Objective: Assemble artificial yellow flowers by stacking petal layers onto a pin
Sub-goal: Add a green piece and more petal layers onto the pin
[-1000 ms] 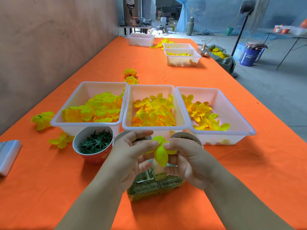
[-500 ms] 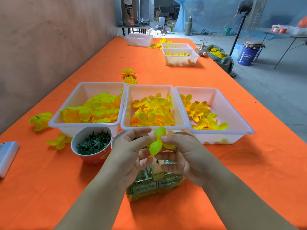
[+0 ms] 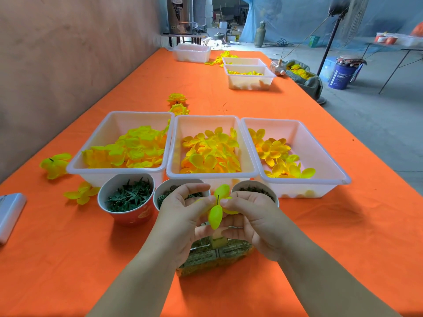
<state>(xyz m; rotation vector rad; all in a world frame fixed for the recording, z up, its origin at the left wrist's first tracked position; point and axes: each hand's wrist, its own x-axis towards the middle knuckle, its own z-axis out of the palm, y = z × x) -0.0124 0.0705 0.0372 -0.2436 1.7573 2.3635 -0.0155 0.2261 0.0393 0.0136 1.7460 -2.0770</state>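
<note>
A yellow-green petal layer (image 3: 216, 215) sits on a thin dark pin (image 3: 218, 199) whose tip pokes up through its centre. My left hand (image 3: 183, 216) and my right hand (image 3: 254, 217) pinch the layer from either side, thumbs nearly meeting at the pin. Under my hands stands a small block base (image 3: 217, 241) on a greenish mesh holder (image 3: 212, 257). Three white trays hold loose petals: lime-yellow ones in the left tray (image 3: 119, 120), orange-yellow ones in the middle tray (image 3: 206, 120), smaller ones in the right tray (image 3: 304, 143).
Three cups stand before the trays: green calyx pieces in the red cup (image 3: 128, 197), small dark parts in the other two cups (image 3: 169, 191), (image 3: 254, 191). Finished flowers (image 3: 53, 164) lie at the left and behind the trays. A white device (image 3: 9, 213) lies at the left edge. More trays (image 3: 249, 76) stand farther back.
The petal layer has slid down the pin, and the pin's tip now shows above its centre. Both hands stayed close together in front of the cups.
</note>
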